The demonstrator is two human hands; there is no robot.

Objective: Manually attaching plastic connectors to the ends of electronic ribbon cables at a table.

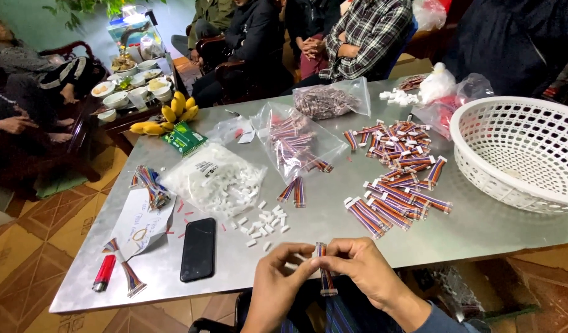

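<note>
Ribbon cable (325, 271), short and multicoloured, is pinched between both hands at the near edge of the metal table (333, 228), held upright. Left hand (278, 280) is closed on its upper end with thumb and fingertips; right hand (361, 268) is clamped on it from the other side, fingers curled together. Loose white connectors (262, 223) are scattered just beyond the hands, beside a clear bag of white connectors (213, 179). A pile of finished cables (398, 176) is spread to the right, near a white plastic basket (521, 151). A black phone (198, 248) lies face down to the left, with a red lighter (104, 272) further left. Bananas (167, 117) are seen at the far table corner. Seated people are visible behind the table.
</note>
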